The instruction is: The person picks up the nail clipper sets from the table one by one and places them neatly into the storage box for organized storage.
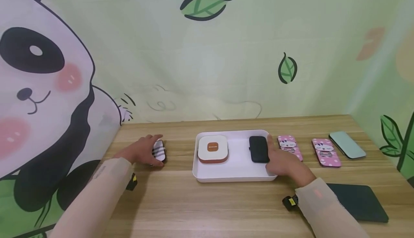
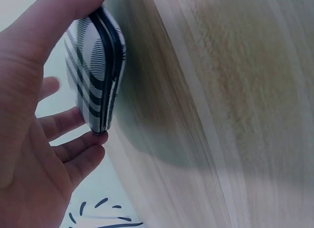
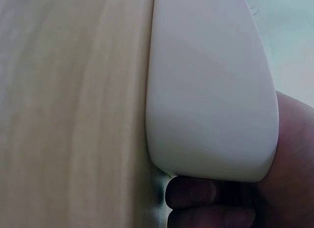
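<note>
On the left of the table my left hand (image 1: pixel 144 151) holds a small black-and-white plaid case (image 1: pixel 159 150) between thumb and fingers. The left wrist view shows the plaid case (image 2: pixel 91 71) with its dark rounded edge towards the table; whether it touches the wood I cannot tell. At the right end of the white tray (image 1: pixel 233 176) is my right hand (image 1: pixel 281 161), gripping the rim, with curled fingers (image 3: pixel 191 192) against the tray's outer end. Inside the tray lie a white square box (image 1: pixel 202 149) with an orange-brown base and a black rounded case (image 1: pixel 258 150), close to that hand.
Right of the tray lie two pink cat-print cases (image 1: pixel 295 152) (image 1: pixel 326 153) and a pale blue flat case (image 1: pixel 347 145). A dark green flat pad (image 1: pixel 362 202) lies nearer, partly behind the right sleeve. Behind the table (image 1: pixel 194 209) hangs a printed panda backdrop (image 1: pixel 155 51).
</note>
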Demonstrator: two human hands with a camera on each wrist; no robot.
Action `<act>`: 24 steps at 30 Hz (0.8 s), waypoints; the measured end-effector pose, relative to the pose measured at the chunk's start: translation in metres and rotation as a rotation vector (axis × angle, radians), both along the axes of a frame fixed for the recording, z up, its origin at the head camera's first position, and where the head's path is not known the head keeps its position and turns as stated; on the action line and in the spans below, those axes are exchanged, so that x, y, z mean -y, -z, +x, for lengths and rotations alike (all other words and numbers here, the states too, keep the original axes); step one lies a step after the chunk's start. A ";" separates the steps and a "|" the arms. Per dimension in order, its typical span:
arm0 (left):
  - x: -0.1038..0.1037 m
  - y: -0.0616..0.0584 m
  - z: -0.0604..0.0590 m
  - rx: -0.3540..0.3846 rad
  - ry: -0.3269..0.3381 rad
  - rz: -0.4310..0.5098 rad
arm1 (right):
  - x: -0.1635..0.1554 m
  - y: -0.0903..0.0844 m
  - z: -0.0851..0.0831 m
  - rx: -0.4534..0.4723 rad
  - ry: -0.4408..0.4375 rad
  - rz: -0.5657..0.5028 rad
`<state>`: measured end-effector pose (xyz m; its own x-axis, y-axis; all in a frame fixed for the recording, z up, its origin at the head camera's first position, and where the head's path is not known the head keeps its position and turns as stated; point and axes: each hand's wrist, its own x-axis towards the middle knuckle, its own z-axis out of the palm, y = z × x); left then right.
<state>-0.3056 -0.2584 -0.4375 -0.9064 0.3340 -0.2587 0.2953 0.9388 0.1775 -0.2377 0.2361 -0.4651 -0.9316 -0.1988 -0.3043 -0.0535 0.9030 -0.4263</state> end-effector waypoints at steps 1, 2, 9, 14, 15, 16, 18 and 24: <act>-0.001 0.000 -0.001 0.001 -0.013 -0.003 | 0.000 0.000 0.000 -0.001 -0.001 -0.001; -0.002 -0.001 -0.001 0.001 -0.019 0.000 | 0.000 0.000 0.000 -0.002 -0.003 -0.002; -0.011 -0.006 -0.001 -0.024 0.009 0.004 | 0.000 0.002 -0.001 0.006 0.008 -0.011; -0.018 -0.009 -0.001 -0.045 0.027 0.009 | 0.000 0.003 0.000 0.006 0.011 -0.015; -0.019 -0.010 -0.001 -0.052 0.034 0.014 | 0.000 0.003 0.000 0.003 0.009 -0.014; -0.021 -0.011 -0.001 -0.061 0.038 0.017 | 0.000 0.003 0.000 0.002 0.014 -0.013; -0.025 -0.013 0.000 -0.076 0.050 0.019 | 0.000 0.002 0.000 0.000 0.015 -0.015; -0.037 -0.018 0.000 -0.083 0.059 0.012 | 0.000 -0.001 0.001 0.003 0.013 -0.016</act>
